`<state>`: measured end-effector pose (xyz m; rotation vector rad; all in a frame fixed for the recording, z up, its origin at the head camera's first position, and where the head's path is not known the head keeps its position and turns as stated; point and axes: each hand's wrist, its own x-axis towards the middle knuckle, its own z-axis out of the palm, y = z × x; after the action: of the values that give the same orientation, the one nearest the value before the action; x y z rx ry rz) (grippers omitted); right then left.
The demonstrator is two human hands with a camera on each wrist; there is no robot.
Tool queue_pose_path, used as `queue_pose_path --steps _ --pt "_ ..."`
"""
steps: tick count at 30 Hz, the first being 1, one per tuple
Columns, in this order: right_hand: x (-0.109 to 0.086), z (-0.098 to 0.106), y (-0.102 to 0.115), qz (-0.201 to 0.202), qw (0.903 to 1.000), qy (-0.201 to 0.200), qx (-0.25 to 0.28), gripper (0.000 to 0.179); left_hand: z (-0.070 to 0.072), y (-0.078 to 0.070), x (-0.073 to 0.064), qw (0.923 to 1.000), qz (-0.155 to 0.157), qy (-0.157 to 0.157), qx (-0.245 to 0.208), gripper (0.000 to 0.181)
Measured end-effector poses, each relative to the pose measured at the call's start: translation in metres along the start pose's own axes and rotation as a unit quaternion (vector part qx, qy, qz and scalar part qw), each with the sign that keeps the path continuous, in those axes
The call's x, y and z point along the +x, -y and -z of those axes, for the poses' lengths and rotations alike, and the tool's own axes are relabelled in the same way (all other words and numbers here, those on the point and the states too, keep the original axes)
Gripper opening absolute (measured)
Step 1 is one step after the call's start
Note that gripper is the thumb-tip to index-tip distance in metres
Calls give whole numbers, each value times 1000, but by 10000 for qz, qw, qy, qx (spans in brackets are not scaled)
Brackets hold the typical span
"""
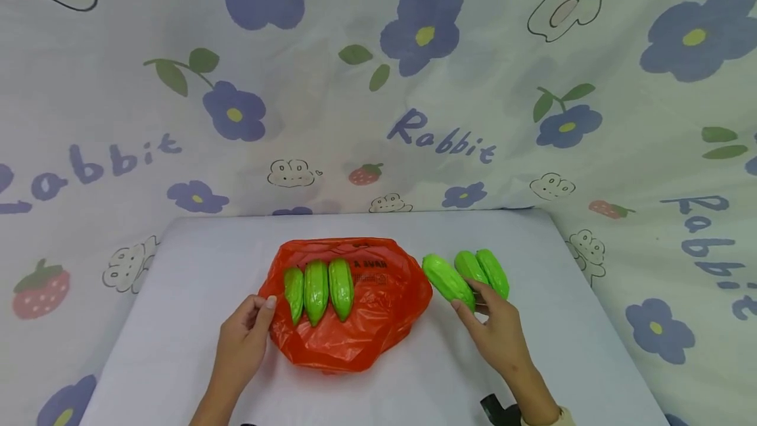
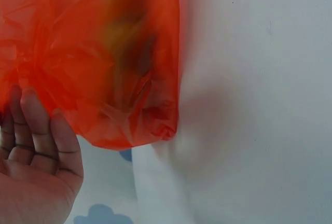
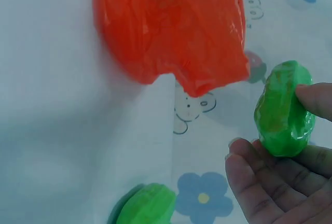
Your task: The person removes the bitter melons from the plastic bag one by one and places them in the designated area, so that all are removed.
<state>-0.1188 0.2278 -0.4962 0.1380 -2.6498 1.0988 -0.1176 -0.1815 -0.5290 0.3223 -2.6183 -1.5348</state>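
A red plastic bag (image 1: 378,321) lies spread with its mouth facing up on the table. Three glossy green bitter melons (image 1: 316,291) sit side by side in its left half. At the bag's left rim, my left hand (image 1: 244,331) pinches the plastic between thumb and fingers; the left wrist view shows its fingers (image 2: 39,125) against the red film. My right hand (image 1: 497,324) holds another bitter melon (image 3: 282,110) between thumb and fingers, just right of the bag. Beyond that hand, two more bitter melons (image 1: 494,273) lie together on the table.
The white table (image 1: 195,261) ends at a back edge against a hanging cloth (image 1: 331,97) printed with blue flowers, rabbits and strawberries. A black device (image 1: 501,411) is strapped at the right wrist. Black print shows inside the bag.
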Motion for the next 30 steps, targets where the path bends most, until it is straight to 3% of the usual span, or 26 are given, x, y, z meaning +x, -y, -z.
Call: queue_pose_path --steps 10,16,30 --pt "-7 6 -19 -360 9977 -493 -291 48 1 -2 2 10000 44 23 -17 37" --pt "-4 -1 -32 -340 9961 -643 -500 45 0 -2 1 10000 -25 26 -63 35" --pt "3 -25 -49 -666 9943 -394 -740 45 -2 -2 3 10000 30 38 -70 35"
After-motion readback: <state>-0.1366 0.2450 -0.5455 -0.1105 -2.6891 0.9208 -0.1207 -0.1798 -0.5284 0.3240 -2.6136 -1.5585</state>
